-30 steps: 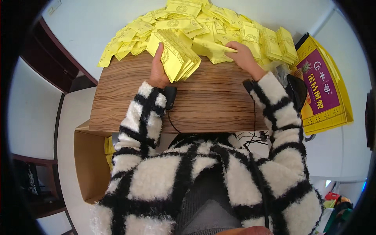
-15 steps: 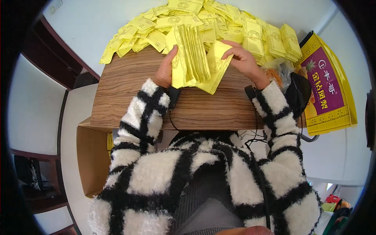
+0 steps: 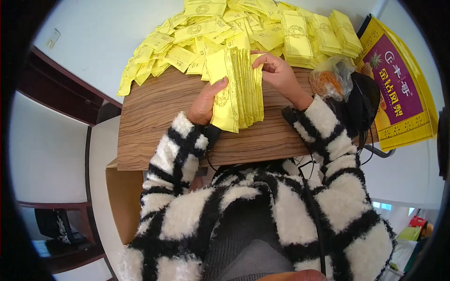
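A thick, fanned stack of yellow paper packets [image 3: 226, 100] stands tilted above the wooden table. My left hand [image 3: 205, 102] is closed around its left side, thumb on the front packet. At the upper right edge of the stack, my right hand [image 3: 281, 77] is closed with thumb and fingertips on the rearmost packet, whose far side is hidden by the rest. Behind the stack, a large heap of loose yellow packets [image 3: 180, 58] spreads along the table's far side. Several tied bundles of packets [image 3: 296, 42] stand at the heap's right end.
Right of my right hand lies a clear plastic bag with orange rubber bands [image 3: 328, 82], beside a black bag [image 3: 365, 105]. A yellow and purple carton [image 3: 398, 89] stands at the right of the wooden table [image 3: 159, 126]. A cardboard box [image 3: 124, 201] sits below the table's left end.
The separate packet in my right hand has come in against the right side of the stack. The stack sits lower and slightly further right in view, which has also shifted.
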